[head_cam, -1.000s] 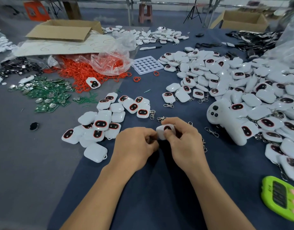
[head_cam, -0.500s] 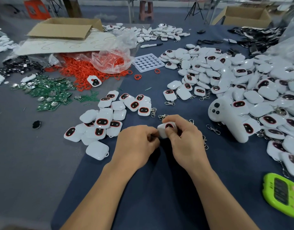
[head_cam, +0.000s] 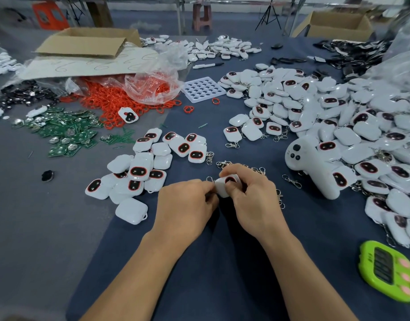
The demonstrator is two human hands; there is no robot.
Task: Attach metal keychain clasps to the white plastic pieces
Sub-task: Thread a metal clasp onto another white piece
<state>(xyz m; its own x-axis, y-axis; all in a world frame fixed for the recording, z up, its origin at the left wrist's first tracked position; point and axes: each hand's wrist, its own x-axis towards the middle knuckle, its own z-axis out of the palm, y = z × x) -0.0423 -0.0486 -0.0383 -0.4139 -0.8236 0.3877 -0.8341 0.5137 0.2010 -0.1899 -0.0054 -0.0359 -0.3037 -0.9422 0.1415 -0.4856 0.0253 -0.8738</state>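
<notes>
My right hand (head_cam: 252, 200) grips a white plastic piece (head_cam: 225, 185) with a dark red-rimmed window, just above the blue cloth at centre. My left hand (head_cam: 187, 202) is curled against the piece's left corner, pinching a metal clasp whose ring (head_cam: 209, 179) peeks out above the fingers. Loose clasps (head_cam: 225, 163) lie just beyond my hands. A small pile of white pieces (head_cam: 143, 167) sits to the left. A large heap of white pieces (head_cam: 326, 117) spreads over the right side.
A white handheld controller (head_cam: 312, 165) lies right of my hands. A green timer (head_cam: 388, 272) sits at lower right. Green circuit boards (head_cam: 67, 133), orange rings (head_cam: 111, 105), a plastic bag, a white hole tray (head_cam: 203, 89) and cardboard boxes (head_cam: 88, 42) fill the far left.
Both hands have stayed together on the white piece with only slight finger shifts. The camera view has tilted a little.
</notes>
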